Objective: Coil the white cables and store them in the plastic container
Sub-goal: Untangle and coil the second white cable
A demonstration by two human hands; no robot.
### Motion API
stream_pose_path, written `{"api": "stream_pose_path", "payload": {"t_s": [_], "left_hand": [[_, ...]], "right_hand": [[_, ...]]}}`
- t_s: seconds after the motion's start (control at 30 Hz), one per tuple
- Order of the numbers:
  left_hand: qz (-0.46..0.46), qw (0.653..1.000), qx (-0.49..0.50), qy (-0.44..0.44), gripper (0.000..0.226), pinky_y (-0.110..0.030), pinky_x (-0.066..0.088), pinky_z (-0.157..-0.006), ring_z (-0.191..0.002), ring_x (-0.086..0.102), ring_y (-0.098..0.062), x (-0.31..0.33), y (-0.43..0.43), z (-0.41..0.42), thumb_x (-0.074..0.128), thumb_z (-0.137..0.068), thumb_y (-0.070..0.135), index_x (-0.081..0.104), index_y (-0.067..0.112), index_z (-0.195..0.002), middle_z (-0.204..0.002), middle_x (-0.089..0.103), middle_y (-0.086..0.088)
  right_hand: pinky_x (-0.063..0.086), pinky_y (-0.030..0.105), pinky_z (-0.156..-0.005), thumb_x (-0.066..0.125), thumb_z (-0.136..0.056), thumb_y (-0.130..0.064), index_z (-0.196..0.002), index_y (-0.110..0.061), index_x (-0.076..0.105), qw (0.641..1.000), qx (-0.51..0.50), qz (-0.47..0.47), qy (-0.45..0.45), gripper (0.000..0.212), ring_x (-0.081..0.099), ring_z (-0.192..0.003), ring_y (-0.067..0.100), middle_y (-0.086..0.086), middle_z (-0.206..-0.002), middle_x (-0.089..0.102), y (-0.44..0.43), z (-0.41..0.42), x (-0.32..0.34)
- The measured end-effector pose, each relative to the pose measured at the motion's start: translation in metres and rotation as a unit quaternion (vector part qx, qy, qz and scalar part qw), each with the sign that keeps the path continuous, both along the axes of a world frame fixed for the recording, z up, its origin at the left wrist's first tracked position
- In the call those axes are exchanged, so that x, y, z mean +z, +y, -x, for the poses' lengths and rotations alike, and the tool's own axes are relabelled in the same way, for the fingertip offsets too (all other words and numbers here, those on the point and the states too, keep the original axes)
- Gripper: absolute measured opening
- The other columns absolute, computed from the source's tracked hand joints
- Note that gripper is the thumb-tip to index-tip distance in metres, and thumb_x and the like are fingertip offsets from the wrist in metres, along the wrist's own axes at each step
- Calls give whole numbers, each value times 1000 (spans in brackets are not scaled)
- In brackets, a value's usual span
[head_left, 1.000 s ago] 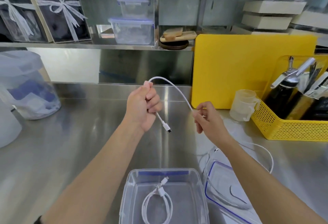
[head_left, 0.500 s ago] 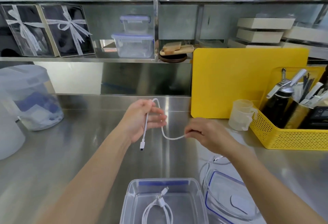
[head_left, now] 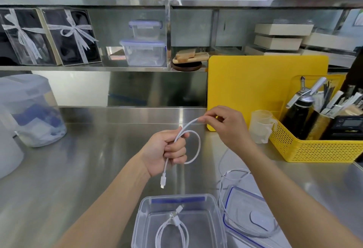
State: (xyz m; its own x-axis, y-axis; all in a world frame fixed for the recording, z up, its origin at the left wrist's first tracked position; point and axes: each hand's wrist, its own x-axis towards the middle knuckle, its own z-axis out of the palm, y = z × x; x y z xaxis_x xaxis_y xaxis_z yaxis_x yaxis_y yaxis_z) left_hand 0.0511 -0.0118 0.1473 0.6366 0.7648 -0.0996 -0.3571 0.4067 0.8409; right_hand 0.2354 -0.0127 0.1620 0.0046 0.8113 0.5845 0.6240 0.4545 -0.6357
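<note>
Left hand [head_left: 167, 149] fists the white cable [head_left: 188, 125], with one loop at its 3 o'clock. Right hand [head_left: 227, 128] pinches it at 1 o'clock. The plastic container [head_left: 144, 208] at 6 o'clock holds a coiled cable [head_left: 172, 232].

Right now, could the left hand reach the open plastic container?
Probably yes: the container has no lid on and nothing blocks the way, but the left hand grips the white cable, pinched also by the right hand.
</note>
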Motion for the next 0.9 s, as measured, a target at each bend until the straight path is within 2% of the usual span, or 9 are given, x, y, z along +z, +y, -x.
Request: {"api": "stream_pose_path", "payload": {"t_s": [0.1, 0.2, 0.33, 0.43, 0.57, 0.7, 0.8, 0.83, 0.9], "left_hand": [[33, 996, -17, -81, 25, -16, 30, -31, -29, 22, -4, 4, -2, 6, 40, -91, 23, 53, 4, -80, -36, 26, 8], [19, 994, -19, -101, 21, -13, 24, -29, -36, 13, -5, 7, 0, 16, 48, -87, 28, 42, 10, -78, -44, 25, 6], [-18, 996, 34, -85, 24, -11, 25, -27, -30, 17, -3, 13, 1, 21, 47, -89, 30, 44, 8, -80, -52, 14, 2], [-1, 989, 38, -144, 28, -11, 27, -25, -33, 15, -5, 17, 3, 23, 62, -83, 26, 60, -1, -79, -46, 38, 4], [-7, 988, 18, -152, 43, -15, 34, -27, -28, 37, -4, 15, 7, 29, 88, -56, 22, 70, -1, -88, -57, 57, -1], [-15, 992, 46, -113, 36, -19, 39, -32, -28, 39, -5, 15, 7, 28, 77, -70, 29, 70, 0, -89, -55, 58, -1], [-16, 993, 53, -100, 25, -17, 35, -31, -28, 36, -4, 13, 3, 24, 61, -79, 24, 70, 0, -85, -60, 60, -2], [-23, 993, 43, -108, 23, -16, 35, -30, -30, 37, -4, 13, 2, 25, 70, -74, 21, 70, 1, -85, -66, 63, -2], [-44, 991, 25, -121, 33, -13, 33, -29, -33, 38, -2, 12, 4, 29, 85, -59, 16, 70, 1, -84, -76, 65, -1]], "right_hand": [[35, 12, -54, 68, -79, -14, -76, -18, 65, 994, 4, 34, 101, 6, 49, -56, 1, -8, -63, 58, 7, -9, -11], [35, 14, -48, 67, -79, -8, -83, -29, 60, 982, 4, 74, 172, 22, 43, -48, 2, 0, -65, 53, 10, -24, -27], [35, 17, -43, 62, -83, -4, -82, -29, 58, 978, 28, 110, 174, 25, 42, -45, 5, 7, -68, 53, 5, -24, -43], [35, 12, -40, 58, -86, -1, -80, -20, 62, 975, 37, 110, 191, 20, 44, -42, 4, 3, -63, 57, 0, -19, -48], [39, 7, -48, 63, -82, -4, -75, -23, 70, 961, -17, 71, 267, 21, 54, -52, -1, -13, -56, 65, -3, -16, -43], [41, 10, -64, 63, -83, -8, -84, -16, 74, 996, -56, 50, 38, 13, 58, -72, 2, -7, -76, 68, 3, -17, -33], [46, 30, -69, 60, -86, -13, -94, -13, 73, 986, -51, 70, -146, 15, 60, -79, 19, 6, -84, 70, 5, -18, -36], [47, 33, -69, 59, -87, -14, -95, -15, 73, 984, -45, 69, -155, 16, 60, -79, 20, 6, -84, 70, 3, -17, -38], [46, 23, -65, 61, -85, -12, -96, -17, 73, 994, -21, 58, -94, 16, 59, -70, 10, -5, -73, 68, 1, -16, -41]]}}
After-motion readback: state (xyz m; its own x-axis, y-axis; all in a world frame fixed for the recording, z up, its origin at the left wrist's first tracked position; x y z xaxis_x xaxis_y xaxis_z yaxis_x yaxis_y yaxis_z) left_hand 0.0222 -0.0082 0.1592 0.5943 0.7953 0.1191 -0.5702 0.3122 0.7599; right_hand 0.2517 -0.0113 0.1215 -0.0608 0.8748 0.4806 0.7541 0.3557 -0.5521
